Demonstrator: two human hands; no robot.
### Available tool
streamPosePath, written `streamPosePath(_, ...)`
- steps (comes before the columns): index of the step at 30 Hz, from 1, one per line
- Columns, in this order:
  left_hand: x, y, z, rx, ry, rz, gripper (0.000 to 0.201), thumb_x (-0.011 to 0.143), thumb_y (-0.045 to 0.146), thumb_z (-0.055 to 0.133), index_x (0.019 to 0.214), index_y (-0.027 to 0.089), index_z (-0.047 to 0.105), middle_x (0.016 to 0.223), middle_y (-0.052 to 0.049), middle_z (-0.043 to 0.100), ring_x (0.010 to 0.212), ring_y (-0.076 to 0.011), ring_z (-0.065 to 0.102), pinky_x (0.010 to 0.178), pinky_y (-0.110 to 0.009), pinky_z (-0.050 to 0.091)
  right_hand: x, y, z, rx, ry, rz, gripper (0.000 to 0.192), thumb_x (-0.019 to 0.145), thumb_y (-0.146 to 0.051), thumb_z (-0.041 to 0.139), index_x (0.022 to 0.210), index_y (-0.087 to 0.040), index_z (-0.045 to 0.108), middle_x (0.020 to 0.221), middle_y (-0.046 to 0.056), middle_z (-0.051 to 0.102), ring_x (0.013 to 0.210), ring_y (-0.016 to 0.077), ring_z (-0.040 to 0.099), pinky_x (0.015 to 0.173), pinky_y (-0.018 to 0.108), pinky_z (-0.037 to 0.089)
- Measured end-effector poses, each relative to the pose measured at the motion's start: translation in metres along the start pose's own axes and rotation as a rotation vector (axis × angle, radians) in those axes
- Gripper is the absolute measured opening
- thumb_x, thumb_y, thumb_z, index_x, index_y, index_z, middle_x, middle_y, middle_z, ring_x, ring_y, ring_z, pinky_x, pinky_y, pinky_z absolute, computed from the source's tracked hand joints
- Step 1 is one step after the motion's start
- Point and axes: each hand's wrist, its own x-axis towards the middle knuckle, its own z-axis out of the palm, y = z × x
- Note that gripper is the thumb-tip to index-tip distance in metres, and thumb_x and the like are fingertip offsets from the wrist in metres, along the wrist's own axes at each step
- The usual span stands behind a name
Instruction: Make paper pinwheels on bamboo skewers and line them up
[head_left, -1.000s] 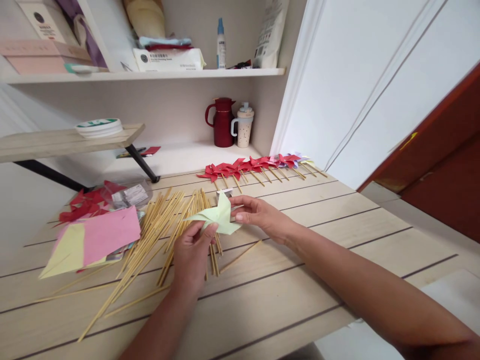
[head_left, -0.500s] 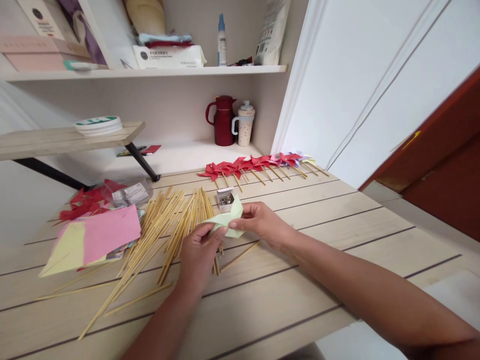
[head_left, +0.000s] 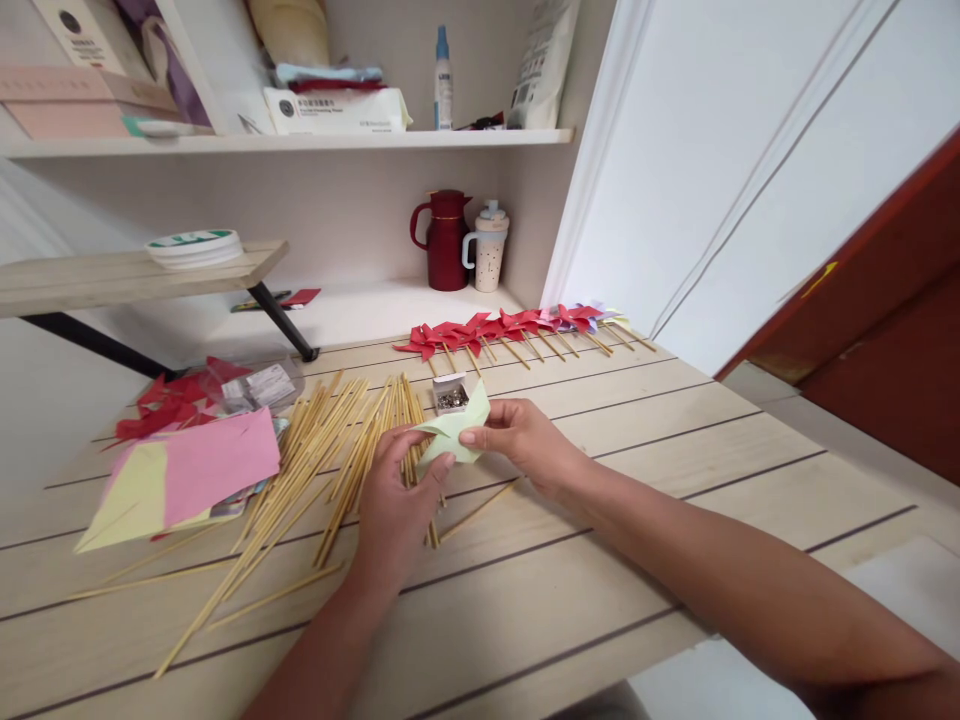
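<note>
Between my hands, above the table, is a pale green paper pinwheel (head_left: 452, 432) with folded blades. My right hand (head_left: 521, 440) pinches its right side, thumb in front and fingers behind. At its left and lower edges, my left hand (head_left: 397, 500) has its thumb and fingers curled about the paper; the fingertips behind are partly hidden. Just beyond the paper stands a small open box (head_left: 451, 398) of tiny metal pieces. Many thin wooden sticks (head_left: 322, 450) lie in a loose pile left of my hands, and a single stick (head_left: 480, 510) rests beneath them.
Red pinwheels on sticks (head_left: 480, 332) line the table's back edge. To the left are pink and yellow paper sheets (head_left: 217, 465), red paper pieces (head_left: 169, 405) and a clear plastic bag (head_left: 262, 387). A dark red jug (head_left: 448, 245) and a cup (head_left: 490, 250) stand behind.
The green paper has tilted and spread, showing more of its blades. My left thumb and fingers have moved further apart along it. My right hand has kept its pinch and risen slightly.
</note>
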Motion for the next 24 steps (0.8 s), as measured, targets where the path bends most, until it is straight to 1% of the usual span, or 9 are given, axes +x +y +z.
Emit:
streamPosePath(4, -0.002, 0.0, 0.001, -0.087, -0.101, -0.072, 0.028, 0.08, 0.037, 0.071, 0.102, 0.021, 0.071, 0.113, -0.008, 0.069, 0.106, -0.0247, 0.063, 0.099, -0.04, 0.046, 0.001, 0.001, -0.001, -0.002, 0.023, -0.003, 0.033, 0.057, -0.035, 0.089, 0.081, -0.015, 0.077, 0.079, 0.005, 0.075, 0.07, 0.0149, 0.062, 0.072, 0.031, 0.047)
streamPosePath(7, -0.004, 0.001, 0.001, -0.16, -0.124, -0.105, 0.029, 0.079, 0.038, 0.072, 0.102, 0.021, 0.072, 0.111, -0.008, 0.07, 0.105, -0.0251, 0.064, 0.097, -0.039, 0.047, 0.001, 0.003, -0.002, -0.03, 0.022, -0.003, 0.033, 0.058, -0.035, 0.089, 0.081, -0.014, 0.077, 0.078, 0.004, 0.074, 0.069, 0.015, 0.062, 0.071, 0.031, 0.046)
streamPosePath(11, -0.004, -0.001, 0.0, -0.206, -0.09, -0.14, 0.026, 0.081, 0.038, 0.071, 0.1, 0.021, 0.073, 0.109, -0.008, 0.072, 0.103, -0.0237, 0.066, 0.095, -0.037, 0.048, 0.002, 0.005, -0.003, -0.044, 0.022, -0.01, 0.032, 0.06, -0.036, 0.088, 0.081, -0.015, 0.077, 0.078, 0.004, 0.074, 0.07, 0.0156, 0.062, 0.072, 0.031, 0.047)
streamPosePath(14, -0.003, -0.007, 0.0, -0.185, -0.062, -0.13, 0.024, 0.08, 0.038, 0.072, 0.098, 0.022, 0.073, 0.104, -0.006, 0.074, 0.1, -0.0223, 0.066, 0.092, -0.034, 0.049, 0.002, 0.006, -0.004, -0.073, 0.027, -0.036, 0.03, 0.062, -0.035, 0.087, 0.082, -0.015, 0.076, 0.078, 0.003, 0.073, 0.069, 0.0153, 0.061, 0.07, 0.031, 0.046)
streamPosePath(17, -0.002, -0.012, 0.0, -0.131, -0.048, -0.119, 0.024, 0.075, 0.038, 0.077, 0.091, 0.021, 0.072, 0.097, -0.005, 0.074, 0.096, -0.0223, 0.067, 0.088, -0.033, 0.049, 0.0, 0.005, -0.003, -0.147, 0.013, -0.074, 0.025, 0.066, -0.035, 0.084, 0.079, -0.016, 0.075, 0.072, 0.0, 0.068, 0.064, 0.0129, 0.054, 0.064, 0.028, 0.04)
streamPosePath(19, -0.002, -0.012, 0.001, -0.095, -0.013, -0.128, 0.025, 0.072, 0.039, 0.079, 0.088, 0.02, 0.073, 0.097, -0.006, 0.074, 0.096, -0.0232, 0.066, 0.089, -0.035, 0.049, -0.003, 0.003, -0.001, -0.207, 0.011, -0.081, 0.024, 0.067, -0.035, 0.083, 0.077, -0.016, 0.074, 0.066, -0.002, 0.062, 0.06, 0.0112, 0.048, 0.06, 0.027, 0.035)
streamPosePath(21, -0.003, -0.011, 0.001, -0.08, 0.021, -0.123, 0.025, 0.072, 0.039, 0.079, 0.087, 0.019, 0.073, 0.099, -0.007, 0.074, 0.097, -0.0239, 0.066, 0.091, -0.037, 0.048, -0.005, 0.001, 0.001, -0.255, 0.011, -0.084, 0.022, 0.068, -0.035, 0.081, 0.076, -0.016, 0.072, 0.063, -0.003, 0.057, 0.058, 0.0103, 0.043, 0.057, 0.026, 0.031)
streamPosePath(24, -0.003, -0.005, 0.0, -0.085, 0.026, -0.058, 0.023, 0.075, 0.037, 0.076, 0.089, 0.02, 0.075, 0.098, -0.006, 0.074, 0.097, -0.0228, 0.067, 0.093, -0.036, 0.048, -0.008, -0.001, 0.003, -0.279, 0.006, -0.09, 0.021, 0.069, -0.034, 0.079, 0.076, -0.016, 0.072, 0.062, -0.003, 0.055, 0.058, 0.0102, 0.04, 0.055, 0.026, 0.028)
